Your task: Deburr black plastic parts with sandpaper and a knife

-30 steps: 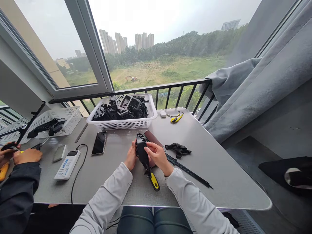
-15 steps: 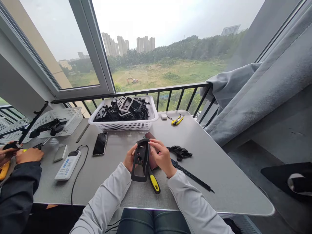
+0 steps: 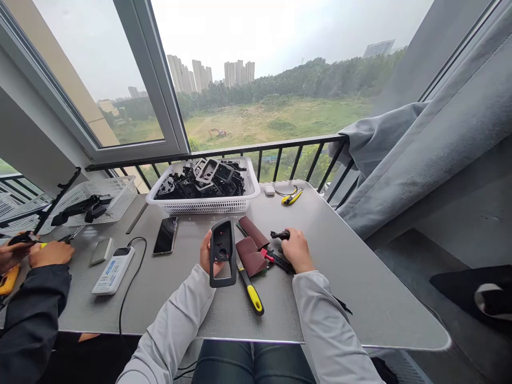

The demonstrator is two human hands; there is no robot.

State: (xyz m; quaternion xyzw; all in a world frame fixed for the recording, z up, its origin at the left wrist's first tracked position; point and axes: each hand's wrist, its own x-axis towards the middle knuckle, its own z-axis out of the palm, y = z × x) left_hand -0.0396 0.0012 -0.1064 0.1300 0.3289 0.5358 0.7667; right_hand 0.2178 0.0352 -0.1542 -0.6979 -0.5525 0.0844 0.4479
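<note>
Change of grip: now holding black frame (image 3: pixel 229 249) in left hand (image 3: pixel 205 255) alone and gripping crumpled black cloth (image 3: pixel 279 235) in right hand (image 3: pixel 297 250), apparently pausing two-handed handling.

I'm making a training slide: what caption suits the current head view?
The left hand holds a black plastic bezel; the right hand grips crumpled black cloth near reddish-brown sandpaper.

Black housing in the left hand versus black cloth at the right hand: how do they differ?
The housing looks rigid, with openings; the cloth looks soft and bunched. The housing shows almost whole in the left hand; the cloth is largely covered by the right hand. Both are black.
</note>
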